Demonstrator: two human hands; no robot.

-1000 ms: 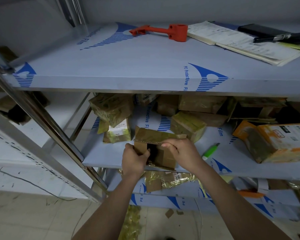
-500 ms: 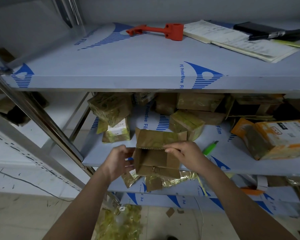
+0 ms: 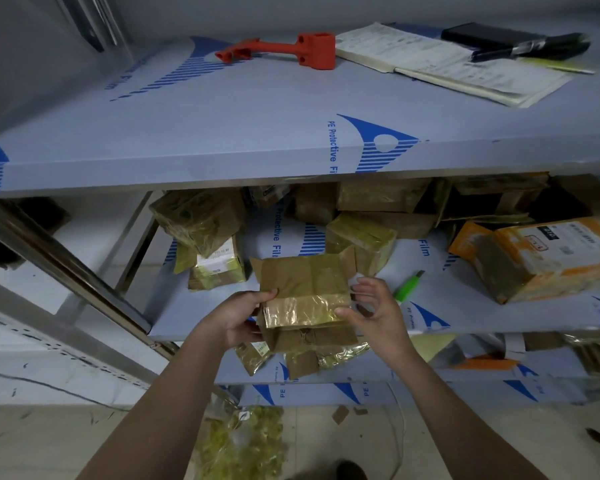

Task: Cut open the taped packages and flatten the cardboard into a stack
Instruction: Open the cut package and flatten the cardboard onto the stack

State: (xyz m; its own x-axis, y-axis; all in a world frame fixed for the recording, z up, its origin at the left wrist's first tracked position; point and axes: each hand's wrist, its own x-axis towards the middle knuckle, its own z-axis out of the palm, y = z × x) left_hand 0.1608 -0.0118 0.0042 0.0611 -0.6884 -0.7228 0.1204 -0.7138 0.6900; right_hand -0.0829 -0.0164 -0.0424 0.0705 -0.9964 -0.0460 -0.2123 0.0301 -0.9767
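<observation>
Head cam, near to far, w/ everything placed against the middle shelf (image 3: 465, 320).

Nearest: your two hands sit just in front of that shelf's front edge. Left hand (image 3: 238, 322) grips the opened box (image 3: 305, 299) at its left side, thumb over the top face, fingers curled underneath. Right hand (image 3: 374, 311) is at the box's right side, thumb touching the glossy tape band, other fingers loosely spread and apart from the cardboard; not a firm hold as far as I can see. The box looks cut open and mostly collapsed, flaps splayed, but not yet laid flat on any pile.

Below the shelf's front edge: a few flattened cardboard pieces (image 3: 312, 358) w/ yellowish tape, prob the stack so far; I count approx 2–3, edges overlap too much to be sure. A clump of stripped tape (image 3: 243, 441) lies on the floor under it.

On the shelf: 1 green cutter (image 3: 409, 287) just right of your right hand. Taped packages (image 3: 361, 237) left to do: approx 6 brown ones behind and left of the box, plus 1 orange-and-white package (image 3: 548, 258) at the right. Further back it's dark; count unsure.

So I'd judge: early-to-mid, most pkgs uncut.

Above the shelf, on the top shelf (image 3: 222, 140): 1 orange tool (image 3: 291, 50), 1 open notebook (image 3: 458, 64), 1 dark object w/ a pen (image 3: 520, 46) beside it.
</observation>
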